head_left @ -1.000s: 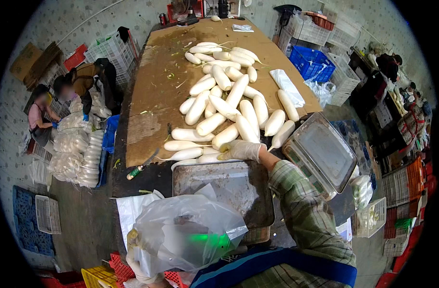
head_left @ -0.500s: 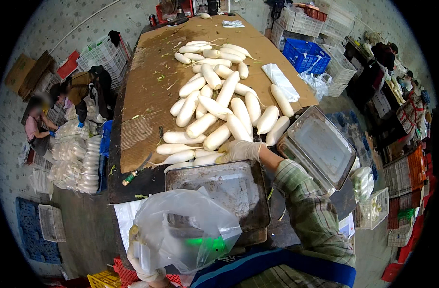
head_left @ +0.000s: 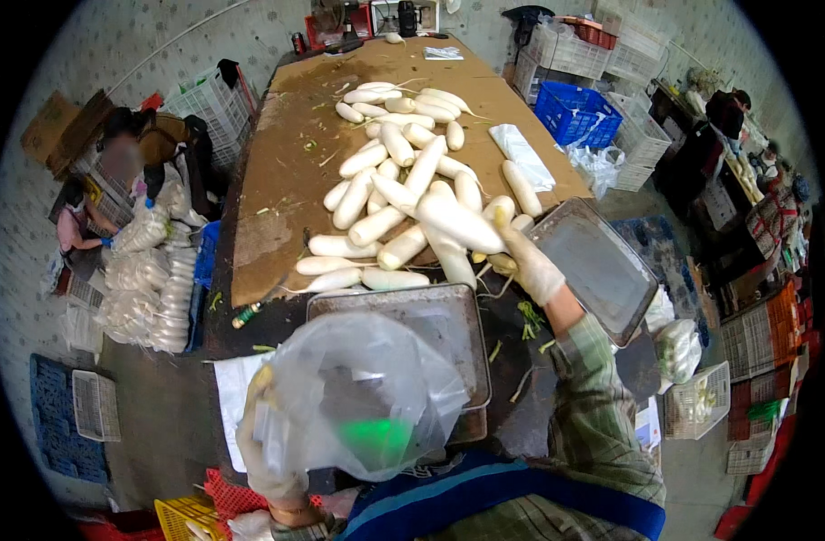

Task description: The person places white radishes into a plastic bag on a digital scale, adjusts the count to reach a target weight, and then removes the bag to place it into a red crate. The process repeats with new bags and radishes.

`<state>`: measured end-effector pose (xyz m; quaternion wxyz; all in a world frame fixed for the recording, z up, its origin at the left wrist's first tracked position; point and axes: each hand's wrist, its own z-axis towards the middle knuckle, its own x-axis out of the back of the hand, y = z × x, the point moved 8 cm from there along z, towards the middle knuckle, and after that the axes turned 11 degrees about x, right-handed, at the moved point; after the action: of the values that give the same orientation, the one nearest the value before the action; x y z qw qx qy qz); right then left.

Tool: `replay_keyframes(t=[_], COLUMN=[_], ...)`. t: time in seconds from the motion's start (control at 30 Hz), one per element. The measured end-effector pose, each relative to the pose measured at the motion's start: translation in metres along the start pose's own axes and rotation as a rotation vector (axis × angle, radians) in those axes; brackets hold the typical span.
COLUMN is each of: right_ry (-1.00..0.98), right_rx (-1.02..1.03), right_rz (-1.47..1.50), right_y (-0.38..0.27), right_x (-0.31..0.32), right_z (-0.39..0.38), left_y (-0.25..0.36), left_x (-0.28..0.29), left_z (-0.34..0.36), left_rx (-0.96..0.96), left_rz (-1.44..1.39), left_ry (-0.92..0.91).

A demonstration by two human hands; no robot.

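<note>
The gloved right grip is closed around the near end of a long white radish, held above the right part of the radish pile. The gloved left grip clutches a clear plastic bag by its left side; the bag billows out and partly hides a worn metal tray. A second tray stands just right of the right grip, and leafy green scraps lie between the trays on the dark tabletop. The pile rests largely on brown cardboard, with a folded white sheet to its right and a green-handled tool to its left. On the left, two co-workers are beside bagged radishes.
</note>
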<state>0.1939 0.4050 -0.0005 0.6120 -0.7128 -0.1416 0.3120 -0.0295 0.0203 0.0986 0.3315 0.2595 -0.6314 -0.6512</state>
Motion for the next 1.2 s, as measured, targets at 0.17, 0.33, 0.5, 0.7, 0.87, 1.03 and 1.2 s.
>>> replay_keyframes(t=[0.17, 0.33, 0.5, 0.7, 0.87, 1.03, 1.2], right_ry=[0.093, -0.005, -0.262, -0.454, -0.45, -0.526, 0.249], right_rx=[0.485, 0.901, 0.737, 0.338, 0.547, 0.258, 0.363], right_rz=[0.159, 0.33, -0.11, -0.918, -1.191, -0.524, -0.615], right_y=[-0.112, -0.198, -0.134, 0.048, 0.069, 0.006, 0.018], right_x=[-0.029, -0.064, -0.144, -0.192, -0.194, -0.194, -0.056], right_z=[-0.105, -0.17, -0.191, -0.113, -0.075, -0.051, 0.052], left_y=[-0.017, -0.027, -0.062, -0.048, -0.051, -0.06, -0.066], left_x=[-0.039, -0.082, -0.072, -0.042, -0.035, -0.022, -0.021], left_z=[0.02, 0.023, 0.025, 0.042, 0.05, 0.056, 0.054], left_rx=[0.245, 0.518, 0.563, 0.471, 0.325, 0.184, 0.278], left_rz=[-0.309, -0.811, -0.732, -0.914, -0.518, -0.181, -0.438], left_ry=[-0.266, -0.501, -0.467, -0.521, -0.396, -0.224, -0.193])
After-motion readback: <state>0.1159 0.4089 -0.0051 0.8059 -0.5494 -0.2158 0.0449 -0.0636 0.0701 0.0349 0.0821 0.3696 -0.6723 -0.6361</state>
